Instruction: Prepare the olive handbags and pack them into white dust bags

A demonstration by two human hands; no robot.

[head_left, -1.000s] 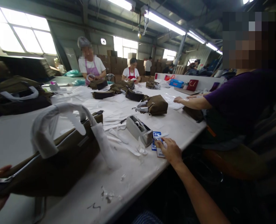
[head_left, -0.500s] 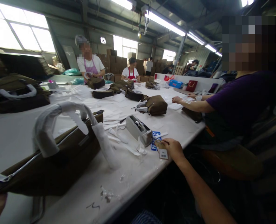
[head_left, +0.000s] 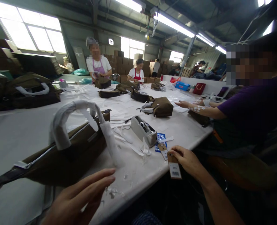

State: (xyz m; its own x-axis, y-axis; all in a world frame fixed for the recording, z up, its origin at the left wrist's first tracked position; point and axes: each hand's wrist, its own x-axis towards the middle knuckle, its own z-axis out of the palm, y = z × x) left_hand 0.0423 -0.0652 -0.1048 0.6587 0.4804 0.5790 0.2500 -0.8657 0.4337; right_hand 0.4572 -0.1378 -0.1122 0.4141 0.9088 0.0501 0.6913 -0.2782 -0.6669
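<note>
Just right of and nearer than the tape dispenser [head_left: 143,131], right hand [head_left: 187,160] pinches brown tag [head_left: 172,158] at its top end, probably so barcode label [head_left: 175,171] hangs uncovered. Second tag [head_left: 163,150] overlaps blue packet [head_left: 161,136], right beside dispenser. Left of dispenser: olive bag [head_left: 84,157] on table [head_left: 187,128], handle [head_left: 59,126] wrapped in white, likely against scuffs. Left hand [head_left: 82,197], nearer than dispenser, fingers loosely stretched, nothing grasped.
</note>
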